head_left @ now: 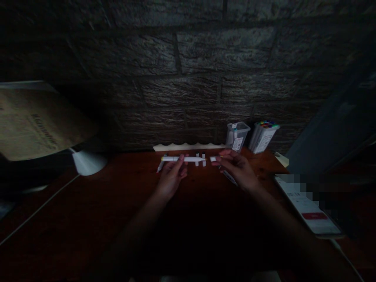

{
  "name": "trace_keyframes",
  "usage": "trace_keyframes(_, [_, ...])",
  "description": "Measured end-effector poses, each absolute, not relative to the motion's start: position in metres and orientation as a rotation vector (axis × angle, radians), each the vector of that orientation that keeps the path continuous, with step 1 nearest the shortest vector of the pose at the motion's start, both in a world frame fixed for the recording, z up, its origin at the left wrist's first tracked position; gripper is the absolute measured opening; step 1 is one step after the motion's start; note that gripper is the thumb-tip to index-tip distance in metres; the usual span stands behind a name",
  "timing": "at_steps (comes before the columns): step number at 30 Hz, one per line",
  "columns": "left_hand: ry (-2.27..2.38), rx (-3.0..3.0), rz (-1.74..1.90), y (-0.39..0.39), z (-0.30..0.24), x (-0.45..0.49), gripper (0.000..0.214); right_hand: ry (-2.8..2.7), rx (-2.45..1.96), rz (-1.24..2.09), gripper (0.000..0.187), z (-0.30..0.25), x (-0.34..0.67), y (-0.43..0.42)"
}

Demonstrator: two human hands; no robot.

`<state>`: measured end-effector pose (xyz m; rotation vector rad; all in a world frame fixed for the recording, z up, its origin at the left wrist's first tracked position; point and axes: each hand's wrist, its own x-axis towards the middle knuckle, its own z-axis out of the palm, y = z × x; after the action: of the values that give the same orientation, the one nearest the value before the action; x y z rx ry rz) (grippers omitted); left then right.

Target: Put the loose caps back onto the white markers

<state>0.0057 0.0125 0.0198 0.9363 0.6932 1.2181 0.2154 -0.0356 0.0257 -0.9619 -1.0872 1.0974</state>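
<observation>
Nearest my view, two forearms reach out over the dark reddish-brown wooden desk (88, 219). From my remote seat I see the left hand (172, 176) pinching a long white marker pen (182, 159), level above the desk's far half, with a yellowish band at its left end. In line with its right end and just apart from it, the right hand (237, 168) grips a small white cap (213, 159) between its fingertips. A second white pen (230, 177) lies slanted under that hand; I cannot tell whether the hand touches it.

On the surface, from the left: a white lamp base (88, 161) with its cable, a white pen lying askew (160, 166), two short dark-topped caps (197, 158) standing upright behind the held pen, a clear plastic tub (237, 136), a tub of colour-tipped markers (263, 137), and a lit phone (311, 211) near the right edge. A cream scalloped strip (188, 147) runs along the dim grey brick wall (188, 78).
</observation>
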Motion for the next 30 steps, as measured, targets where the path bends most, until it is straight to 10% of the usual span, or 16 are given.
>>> trace_keyframes(30, [0.935, 1.836, 1.176, -0.004, 0.004, 0.012, 0.018, -0.781, -0.843, 1.185, 0.024, 0.025, 0.220, -0.030])
